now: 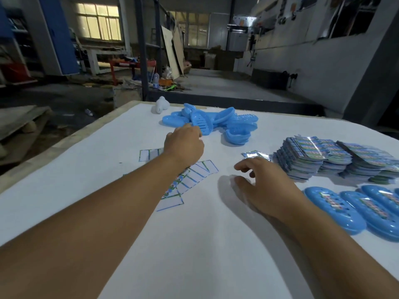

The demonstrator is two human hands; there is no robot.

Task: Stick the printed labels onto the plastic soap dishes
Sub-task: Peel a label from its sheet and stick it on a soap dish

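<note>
A heap of plain blue soap dishes (216, 121) lies at the far middle of the white table (64, 190). My left hand (183, 143) is stretched out to the heap's near edge, fingers curled at a dish; whether it grips one is hidden. My right hand (261, 184) hovers low over the table with fingers spread, holding nothing. Stacks of printed labels (323, 156) sit to its right, with one loose label (254, 155) just beyond its fingertips. Labelled blue dishes (336, 208) lie in a row at the right edge.
Empty white backing strips (194, 178) are scattered under my left forearm. A small white object (160, 104) stands at the table's far edge. Beyond the table are a workshop floor, a pallet at left and machinery at right.
</note>
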